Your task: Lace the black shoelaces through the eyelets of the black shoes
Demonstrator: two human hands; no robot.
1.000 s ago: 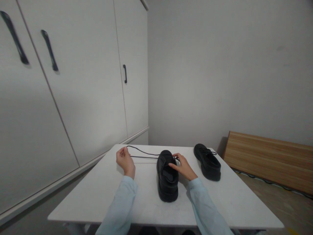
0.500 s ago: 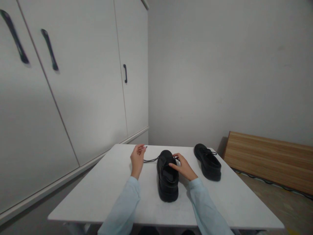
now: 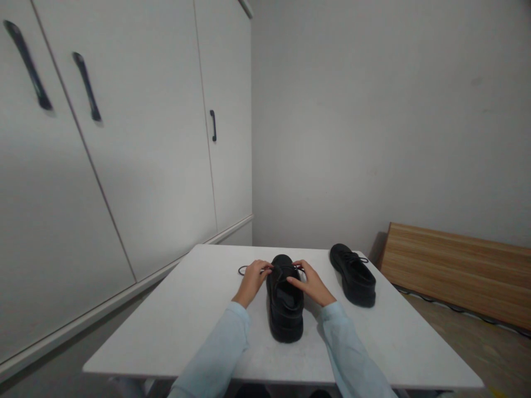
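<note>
A black lace-up shoe (image 3: 286, 326) stands upright on the white table in front of me, its toe pointing away and its opening towards me. My left hand (image 3: 251, 283) is at the shoe's left side, thumb and fingers pinched on the dark shoelace (image 3: 241, 271), which loops out to the left behind the hand. At the right side of the opening, my right hand (image 3: 312, 286) grips the shoe's edge, thumb near the opening and fingers by the lacing. Some lace shows beside these fingers; whether they hold it too is hard to make out.
A second black shoe (image 3: 357, 282), its lace on top, stands at the right back of the white table (image 3: 174, 331). White cupboard doors (image 3: 157, 166) with dark handles rise on the left. A wood-grain board (image 3: 452, 271) leans beyond the table's right edge.
My left hand has come down and right, from holding the lace stretched out leftwards to pinching it close beside the shoe. The right hand has stayed in place.
</note>
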